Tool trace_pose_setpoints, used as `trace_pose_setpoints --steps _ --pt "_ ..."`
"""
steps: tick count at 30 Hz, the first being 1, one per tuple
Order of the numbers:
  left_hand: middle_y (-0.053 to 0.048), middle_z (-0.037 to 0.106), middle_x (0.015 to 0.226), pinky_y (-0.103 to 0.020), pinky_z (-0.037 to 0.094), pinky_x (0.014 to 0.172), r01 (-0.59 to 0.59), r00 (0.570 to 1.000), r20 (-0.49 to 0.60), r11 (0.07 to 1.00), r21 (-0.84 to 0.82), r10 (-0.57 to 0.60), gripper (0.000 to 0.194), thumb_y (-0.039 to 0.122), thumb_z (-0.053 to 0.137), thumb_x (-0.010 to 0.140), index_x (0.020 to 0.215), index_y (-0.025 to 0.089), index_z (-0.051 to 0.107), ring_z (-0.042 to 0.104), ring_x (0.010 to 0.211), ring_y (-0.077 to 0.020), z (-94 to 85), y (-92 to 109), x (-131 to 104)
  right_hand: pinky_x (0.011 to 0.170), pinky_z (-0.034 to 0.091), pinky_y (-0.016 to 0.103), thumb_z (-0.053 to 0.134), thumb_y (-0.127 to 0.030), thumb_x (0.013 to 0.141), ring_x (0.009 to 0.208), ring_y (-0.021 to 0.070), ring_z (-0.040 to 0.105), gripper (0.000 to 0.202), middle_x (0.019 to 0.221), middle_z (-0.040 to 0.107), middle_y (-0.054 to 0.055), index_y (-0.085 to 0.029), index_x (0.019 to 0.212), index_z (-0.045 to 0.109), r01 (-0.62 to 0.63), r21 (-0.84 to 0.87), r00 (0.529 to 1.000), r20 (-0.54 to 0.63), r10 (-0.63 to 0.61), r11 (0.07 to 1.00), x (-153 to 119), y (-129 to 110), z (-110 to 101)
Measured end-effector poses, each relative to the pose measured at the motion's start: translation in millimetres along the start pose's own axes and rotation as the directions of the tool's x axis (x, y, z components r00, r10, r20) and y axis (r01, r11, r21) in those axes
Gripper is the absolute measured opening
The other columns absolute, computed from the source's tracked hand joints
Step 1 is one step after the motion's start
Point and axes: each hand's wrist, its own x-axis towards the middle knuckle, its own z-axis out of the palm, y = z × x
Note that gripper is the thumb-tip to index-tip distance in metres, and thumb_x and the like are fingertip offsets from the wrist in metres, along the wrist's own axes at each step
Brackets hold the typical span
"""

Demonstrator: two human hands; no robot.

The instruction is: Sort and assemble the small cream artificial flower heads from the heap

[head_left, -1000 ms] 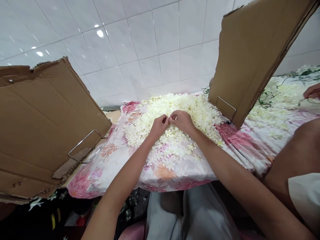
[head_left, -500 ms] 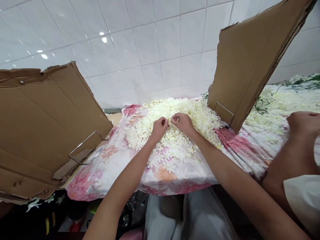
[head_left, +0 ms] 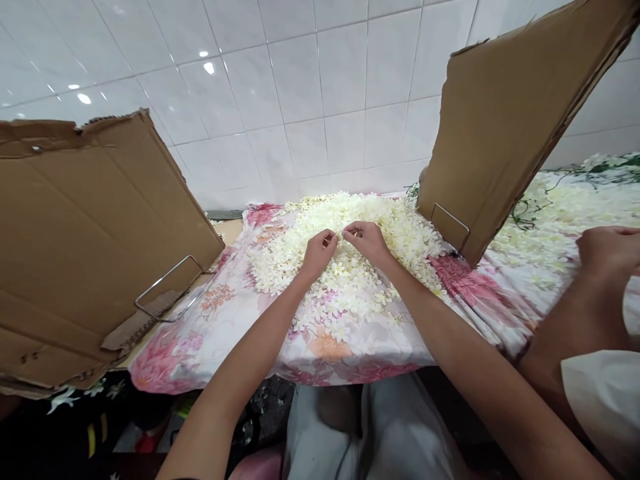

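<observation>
A wide heap of small white and pale yellow flowers [head_left: 350, 280] lies on a floral cloth [head_left: 240, 333]. Over its middle, my left hand [head_left: 321, 251] is closed, thumb and fingertips pinched together. Just to the right, my right hand [head_left: 365, 240] is pinched in the same way, its fingertips pointing at the left ones with a narrow gap between. Whatever the fingertips hold is too small to make out.
Cardboard panels stand at the left [head_left: 100, 247] and right [head_left: 505, 127], each with a wire bracket at its base. A white tiled wall [head_left: 295, 73] rises behind. Beyond the right panel are another person's arm [head_left: 575, 327] and more flowers [head_left: 585, 207].
The view has shifted slightly. Both hands stay pinched over the heap, and their fingertips have moved only a little.
</observation>
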Motion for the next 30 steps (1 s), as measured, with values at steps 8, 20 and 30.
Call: trace_pose_setpoints --steps 8,20,30 --pt "-0.001 0.064 0.083 -0.029 0.047 0.075 0.012 0.999 0.049 0.995 -0.101 -0.007 0.03 0.046 0.054 0.102 0.086 0.021 0.058 0.062 0.077 -0.0154 -1.0 8 -3 0.06 0.041 0.027 0.065 -0.039 0.08 0.065 0.0157 0.057 0.026 0.077 0.073 0.005 -0.016 0.083 0.076 0.031 -0.006 0.998 0.047 -0.03 1.0 -2 -3 0" --pt "-0.001 0.066 0.081 -0.026 0.049 0.071 0.01 0.999 0.038 0.99 -0.143 -0.005 0.027 0.042 0.057 0.099 0.082 0.021 0.055 0.06 0.072 -0.0133 0.5 3 0 0.056 0.038 0.026 0.069 -0.034 0.072 0.062 0.0136 0.052 0.02 0.072 0.069 0.004 -0.015 0.075 0.073 -0.069 0.138 0.996 0.058 0.061 0.988 -2 -9 2" --pt "-0.003 0.069 0.082 -0.021 0.051 0.055 0.225 0.969 -0.032 0.929 -0.294 -0.244 0.021 0.036 0.062 0.091 0.08 0.021 0.053 0.058 0.061 -0.0104 -3.6 -7 9 0.05 0.037 0.024 0.061 -0.027 0.069 0.048 0.0088 0.045 0.017 0.057 0.053 -0.001 -0.019 0.054 0.058 -0.147 0.424 0.989 0.056 0.136 0.894 2 -15 -7"
